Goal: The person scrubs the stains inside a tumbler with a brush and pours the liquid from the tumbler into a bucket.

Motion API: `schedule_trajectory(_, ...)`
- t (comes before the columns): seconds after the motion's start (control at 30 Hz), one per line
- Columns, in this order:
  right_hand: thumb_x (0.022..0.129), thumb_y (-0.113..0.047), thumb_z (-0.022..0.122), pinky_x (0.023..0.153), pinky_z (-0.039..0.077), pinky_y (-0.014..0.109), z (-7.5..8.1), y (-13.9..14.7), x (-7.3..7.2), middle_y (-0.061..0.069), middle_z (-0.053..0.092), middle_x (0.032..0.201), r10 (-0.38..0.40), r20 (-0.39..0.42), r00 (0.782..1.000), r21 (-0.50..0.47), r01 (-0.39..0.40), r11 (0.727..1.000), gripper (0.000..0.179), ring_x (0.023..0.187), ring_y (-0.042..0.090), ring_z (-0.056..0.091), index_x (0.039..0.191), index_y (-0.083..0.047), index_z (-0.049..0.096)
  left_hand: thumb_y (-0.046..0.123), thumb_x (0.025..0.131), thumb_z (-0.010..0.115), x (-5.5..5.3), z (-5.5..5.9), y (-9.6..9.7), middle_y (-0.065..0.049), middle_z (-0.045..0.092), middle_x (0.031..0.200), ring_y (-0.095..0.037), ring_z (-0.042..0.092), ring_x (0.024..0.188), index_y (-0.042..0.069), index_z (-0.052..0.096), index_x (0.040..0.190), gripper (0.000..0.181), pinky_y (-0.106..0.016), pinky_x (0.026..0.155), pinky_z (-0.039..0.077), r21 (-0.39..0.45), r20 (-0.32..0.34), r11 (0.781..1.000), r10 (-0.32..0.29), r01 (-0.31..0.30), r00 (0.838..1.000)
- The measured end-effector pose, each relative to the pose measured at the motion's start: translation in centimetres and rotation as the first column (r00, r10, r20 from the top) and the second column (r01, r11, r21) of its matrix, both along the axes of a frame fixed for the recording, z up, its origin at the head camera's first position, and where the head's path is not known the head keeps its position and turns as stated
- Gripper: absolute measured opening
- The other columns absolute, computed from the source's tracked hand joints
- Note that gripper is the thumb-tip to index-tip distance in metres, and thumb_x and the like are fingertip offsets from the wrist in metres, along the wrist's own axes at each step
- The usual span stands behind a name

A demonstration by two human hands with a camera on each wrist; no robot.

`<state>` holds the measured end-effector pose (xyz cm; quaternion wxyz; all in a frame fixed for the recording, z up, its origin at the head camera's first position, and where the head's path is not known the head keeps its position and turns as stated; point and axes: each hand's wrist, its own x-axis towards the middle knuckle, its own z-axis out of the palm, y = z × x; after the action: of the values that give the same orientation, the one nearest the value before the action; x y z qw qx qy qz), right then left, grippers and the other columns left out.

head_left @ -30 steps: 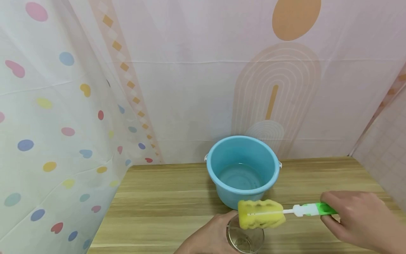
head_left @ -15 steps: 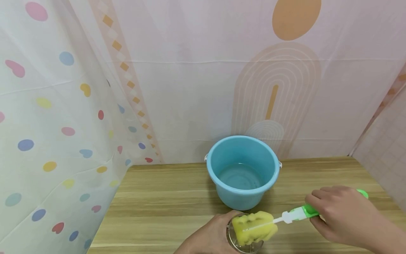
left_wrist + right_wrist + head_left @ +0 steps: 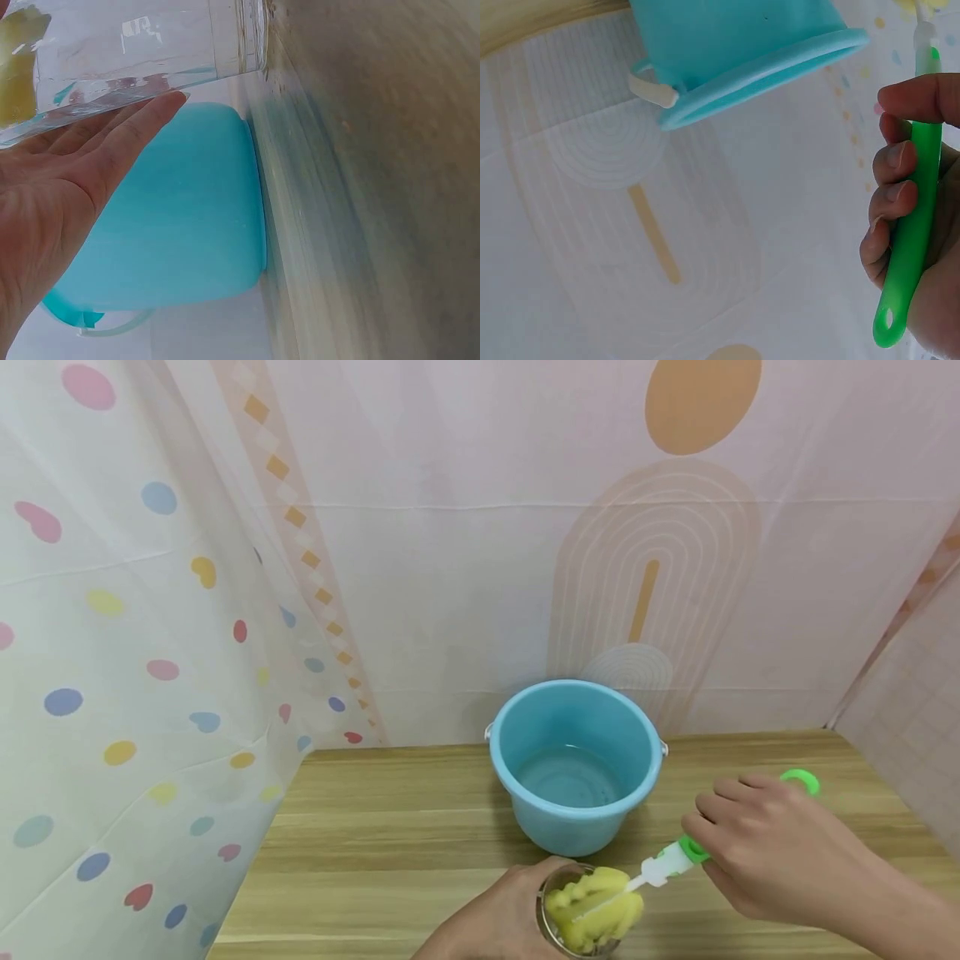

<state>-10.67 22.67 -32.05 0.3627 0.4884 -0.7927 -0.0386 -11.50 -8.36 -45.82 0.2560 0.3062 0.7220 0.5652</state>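
In the head view my left hand [image 3: 498, 912] holds a clear drinking glass [image 3: 559, 878] low at the front of the table. Seen from the left wrist, its fingers [image 3: 124, 142] lie along the side of the glass, whose base is right at the tabletop. My right hand [image 3: 772, 852] grips the green handle [image 3: 909, 247] of a bottle brush, fingers curled round it. The brush's yellow sponge head [image 3: 592, 912] slants down into the mouth of the glass, part of it standing above the rim. Its lower end shows yellow through the glass wall in the left wrist view.
A light blue bucket [image 3: 573, 831] with shallow water inside stands just beyond the glass, near the back of the wood-grain table [image 3: 360, 827]. Patterned curtains [image 3: 450, 568] hang behind the table and along its left side.
My right hand has moved left and tilted the brush, bringing the sponge head from above the glass down into its mouth. The left hand, glass and bucket have stayed in place.
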Motion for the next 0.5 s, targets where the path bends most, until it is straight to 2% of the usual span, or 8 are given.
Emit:
schedule_trajectory(0.07,0.090,-0.012,0.028,0.056,0.018,0.021,0.3,-0.5,-0.1,-0.007,0.023,0.063,0.018,-0.041,0.999,0.002,-0.018,1.000,0.029,0.059,0.009,0.016,0.066,-0.014,0.044,0.033,0.080,0.094,-0.1,0.0,0.1,0.011,0.067,0.130,-0.010,0.065,0.115,0.036,0.059,0.139,0.068,-0.029,0.101,0.050,0.022,-0.001,1.000,-0.008,0.008,1.000)
schedule_trajectory(0.23,0.089,-0.005,0.028,0.057,0.022,0.025,1.0,-1.9,-0.2,-0.003,0.021,0.062,0.027,-0.082,0.996,0.037,-0.024,0.999,0.028,0.060,0.013,0.016,0.064,-0.010,0.037,0.032,0.079,0.094,0.0,0.1,0.1,0.009,0.069,0.129,-0.013,0.066,0.114,0.035,0.060,0.138,0.068,-0.030,0.100,0.052,0.052,0.013,0.998,-0.018,0.017,1.000)
schedule_trajectory(0.5,0.087,0.004,0.028,0.057,0.024,0.028,1.0,-3.7,-0.5,0.001,0.022,0.063,0.072,-0.132,0.989,0.131,-0.055,0.990,0.028,0.059,0.017,0.020,0.064,-0.010,0.032,0.034,0.084,0.090,0.1,0.2,-0.1,0.011,0.068,0.128,-0.009,0.067,0.110,0.035,0.059,0.138,0.063,-0.027,0.095,0.053,0.009,0.034,1.000,-0.015,0.014,0.999)
